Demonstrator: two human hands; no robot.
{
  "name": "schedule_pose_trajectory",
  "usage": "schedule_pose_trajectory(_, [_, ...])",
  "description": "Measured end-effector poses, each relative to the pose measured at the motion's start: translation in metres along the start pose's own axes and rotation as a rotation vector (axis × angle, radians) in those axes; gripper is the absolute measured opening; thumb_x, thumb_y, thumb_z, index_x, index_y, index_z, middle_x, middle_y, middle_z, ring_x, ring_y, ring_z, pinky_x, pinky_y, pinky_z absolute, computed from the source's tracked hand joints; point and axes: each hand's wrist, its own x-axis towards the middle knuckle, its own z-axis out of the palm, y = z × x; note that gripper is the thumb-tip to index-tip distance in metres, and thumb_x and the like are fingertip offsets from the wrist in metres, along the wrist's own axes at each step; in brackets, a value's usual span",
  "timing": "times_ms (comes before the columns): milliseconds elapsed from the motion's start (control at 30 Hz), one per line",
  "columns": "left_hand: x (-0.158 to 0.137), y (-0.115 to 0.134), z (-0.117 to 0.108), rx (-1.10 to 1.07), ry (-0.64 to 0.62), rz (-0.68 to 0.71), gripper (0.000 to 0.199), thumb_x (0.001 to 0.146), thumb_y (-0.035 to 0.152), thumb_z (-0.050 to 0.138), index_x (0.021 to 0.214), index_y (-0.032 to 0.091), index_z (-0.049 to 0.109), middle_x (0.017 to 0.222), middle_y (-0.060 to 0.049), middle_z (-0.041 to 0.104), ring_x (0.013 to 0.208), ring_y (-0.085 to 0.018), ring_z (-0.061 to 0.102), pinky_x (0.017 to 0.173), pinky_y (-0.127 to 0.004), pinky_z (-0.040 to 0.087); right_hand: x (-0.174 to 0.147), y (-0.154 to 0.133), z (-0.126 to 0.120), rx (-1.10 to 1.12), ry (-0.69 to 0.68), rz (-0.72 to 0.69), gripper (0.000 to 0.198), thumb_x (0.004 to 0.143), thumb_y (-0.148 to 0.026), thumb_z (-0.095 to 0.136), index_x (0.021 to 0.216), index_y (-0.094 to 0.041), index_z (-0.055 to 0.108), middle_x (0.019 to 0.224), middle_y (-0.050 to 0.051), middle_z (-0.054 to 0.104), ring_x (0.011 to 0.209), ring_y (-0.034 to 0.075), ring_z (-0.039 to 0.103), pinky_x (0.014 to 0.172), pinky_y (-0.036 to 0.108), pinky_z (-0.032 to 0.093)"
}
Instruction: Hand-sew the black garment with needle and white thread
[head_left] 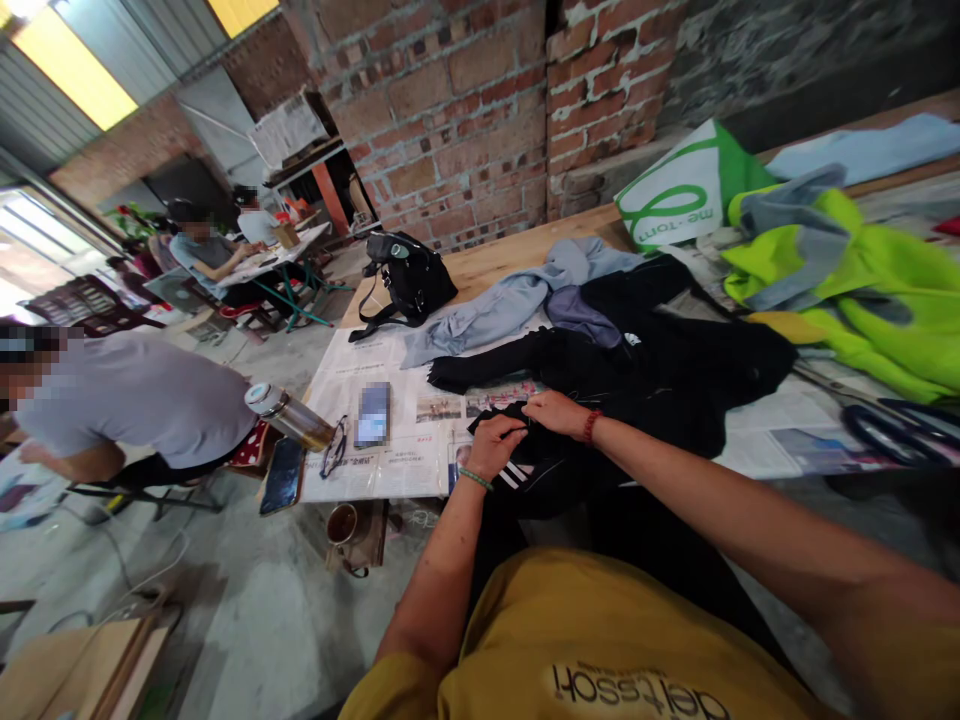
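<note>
A black garment (667,345) is spread over the table's near edge, with white stripes on a part close to my hands. My left hand (491,446), with a green bead bracelet at the wrist, pinches the dark cloth near a sleeve end. Just right of it, my right hand (556,414), wearing a red bracelet, has its fingers closed on the same cloth. The fingertips of both hands nearly meet. Any small item between them is too small to make out.
Newspaper (405,400) covers the table. Left of my hands lie a phone (373,415), eyeglasses (335,447), a bottle (291,415) and another phone (282,476). Behind are a black bag (409,280) and grey cloth (487,310); rightward, large scissors (892,425) and lime clothing (885,290). Co-workers sit leftward.
</note>
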Motion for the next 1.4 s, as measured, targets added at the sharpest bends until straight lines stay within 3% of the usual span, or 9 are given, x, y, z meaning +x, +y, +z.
schedule_pose_trajectory(300, [0.000, -0.007, 0.002, -0.036, 0.038, -0.095, 0.012, 0.077, 0.016, 0.061, 0.083, 0.018, 0.070, 0.080, -0.003, 0.067, 0.076, -0.013, 0.059, 0.073, -0.025, 0.046, -0.002, 0.000, 0.003, -0.089, -0.062, -0.084, 0.035, 0.078, -0.033, 0.044, 0.048, -0.017, 0.049, 0.048, -0.001, 0.048, 0.048, 0.010, 0.042, 0.048, 0.024, 0.030])
schedule_pose_trajectory(400, [0.000, -0.007, 0.001, -0.057, 0.023, -0.148, 0.011, 0.076, 0.021, 0.061, 0.083, 0.017, 0.069, 0.081, -0.003, 0.067, 0.077, -0.013, 0.059, 0.074, -0.025, 0.046, -0.006, 0.001, -0.007, -0.115, 0.029, -0.138, 0.028, 0.082, -0.029, 0.041, 0.068, -0.018, 0.062, 0.070, 0.003, 0.062, 0.066, 0.014, 0.054, 0.062, 0.026, 0.040])
schedule_pose_trajectory(533, [-0.001, -0.006, -0.001, -0.104, 0.009, -0.236, 0.014, 0.077, 0.027, 0.060, 0.080, 0.016, 0.069, 0.079, -0.002, 0.067, 0.075, -0.013, 0.059, 0.073, -0.024, 0.046, -0.023, 0.005, -0.018, -0.198, 0.419, -0.391, 0.023, 0.082, -0.025, 0.045, 0.097, -0.019, 0.062, 0.098, 0.009, 0.062, 0.092, 0.021, 0.055, 0.085, 0.034, 0.042])
schedule_pose_trajectory(600, [-0.001, -0.006, -0.002, -0.145, 0.003, -0.272, 0.016, 0.077, 0.028, 0.059, 0.079, 0.016, 0.069, 0.076, -0.001, 0.066, 0.072, -0.012, 0.058, 0.070, -0.023, 0.045, -0.034, 0.007, -0.016, -0.243, 0.423, -0.565, 0.022, 0.081, -0.023, 0.049, 0.099, -0.019, 0.061, 0.096, 0.009, 0.062, 0.094, 0.021, 0.055, 0.087, 0.037, 0.042])
schedule_pose_trajectory(700, [-0.001, -0.007, -0.003, -0.198, 0.009, -0.322, 0.018, 0.077, 0.028, 0.057, 0.079, 0.015, 0.069, 0.074, -0.001, 0.066, 0.071, -0.012, 0.057, 0.069, -0.023, 0.045, -0.046, 0.011, -0.003, -0.307, 0.284, -0.726, 0.028, 0.078, -0.022, 0.053, 0.106, -0.020, 0.058, 0.101, 0.009, 0.062, 0.097, 0.023, 0.055, 0.086, 0.039, 0.043])
schedule_pose_trajectory(800, [-0.001, -0.008, -0.003, -0.235, 0.009, -0.335, 0.018, 0.076, 0.028, 0.057, 0.080, 0.015, 0.069, 0.075, -0.001, 0.066, 0.072, -0.012, 0.056, 0.069, -0.023, 0.044, -0.046, 0.013, 0.013, -0.308, 0.281, -0.718, 0.030, 0.079, -0.022, 0.054, 0.109, -0.019, 0.057, 0.103, 0.009, 0.063, 0.097, 0.023, 0.055, 0.083, 0.039, 0.043])
schedule_pose_trajectory(933, [-0.001, -0.008, -0.003, -0.259, 0.016, -0.316, 0.020, 0.076, 0.030, 0.057, 0.078, 0.015, 0.069, 0.075, -0.001, 0.066, 0.073, -0.012, 0.056, 0.071, -0.023, 0.044, -0.035, 0.014, 0.026, -0.246, 0.402, -0.638, 0.016, 0.085, -0.025, 0.051, 0.095, -0.020, 0.062, 0.088, 0.006, 0.067, 0.082, 0.020, 0.059, 0.076, 0.036, 0.043])
schedule_pose_trajectory(1133, [-0.001, -0.010, -0.002, -0.282, 0.034, -0.305, 0.020, 0.076, 0.031, 0.057, 0.078, 0.015, 0.068, 0.076, -0.002, 0.066, 0.073, -0.013, 0.056, 0.072, -0.024, 0.044, -0.032, 0.014, 0.029, -0.124, 0.480, -0.609, 0.011, 0.084, -0.021, 0.051, 0.082, -0.021, 0.062, 0.080, 0.002, 0.067, 0.078, 0.017, 0.060, 0.074, 0.032, 0.042])
schedule_pose_trajectory(1400, [-0.001, -0.014, -0.001, -0.264, 0.049, -0.259, 0.016, 0.075, 0.027, 0.058, 0.079, 0.015, 0.068, 0.076, -0.001, 0.064, 0.073, -0.012, 0.056, 0.072, -0.023, 0.044, -0.035, 0.006, 0.025, -0.176, 0.520, -0.670, 0.012, 0.086, -0.018, 0.046, 0.078, -0.020, 0.055, 0.075, 0.003, 0.062, 0.074, 0.017, 0.055, 0.072, 0.033, 0.040])
